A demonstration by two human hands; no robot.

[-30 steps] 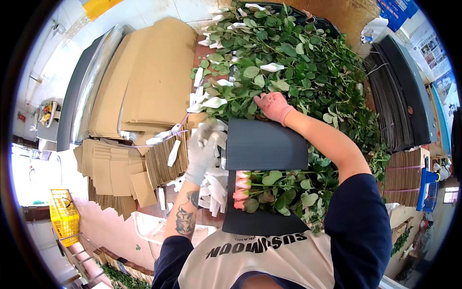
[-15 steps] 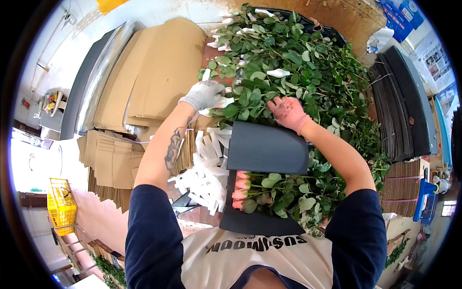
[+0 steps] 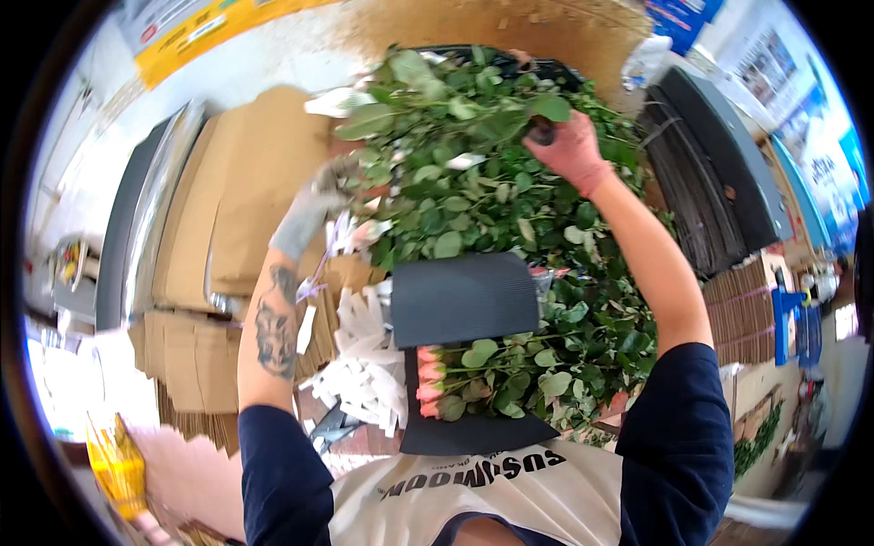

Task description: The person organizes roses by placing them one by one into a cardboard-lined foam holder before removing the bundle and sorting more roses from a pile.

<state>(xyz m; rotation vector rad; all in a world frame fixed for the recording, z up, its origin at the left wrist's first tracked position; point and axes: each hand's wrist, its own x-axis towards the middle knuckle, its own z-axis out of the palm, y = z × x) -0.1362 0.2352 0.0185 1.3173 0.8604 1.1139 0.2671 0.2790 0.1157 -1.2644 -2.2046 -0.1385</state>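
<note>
My right hand (image 3: 572, 153), in a pink-red glove, is closed round a leafy rose stem above the far right of the green pile. That rose (image 3: 339, 102) stretches across to the left, its head wrapped in a white sleeve. My left hand (image 3: 328, 193), gloved in pale grey, hovers by the pile's left edge; blur hides how its fingers are set. Beneath both hands lies a heap of leafy rose stems (image 3: 464, 196), some tipped with white sleeves. Nearer me, several pink roses (image 3: 429, 387) rest on a black sheet (image 3: 478, 437), partly covered by a dark ridged board (image 3: 466, 298).
Loose white sleeves (image 3: 364, 387) are piled left of the pink roses. Flat brown cardboard (image 3: 269, 182) leans along the left, with folded cardboard (image 3: 191, 359) below. Dark stacked sheets (image 3: 701, 173) stand on the right above a bundle of brown board (image 3: 751, 314).
My right hand has lifted a sleeved rose from the pile and moved up and right. My left hand has drawn away leftward from the stems. The whole view has shifted slightly.
</note>
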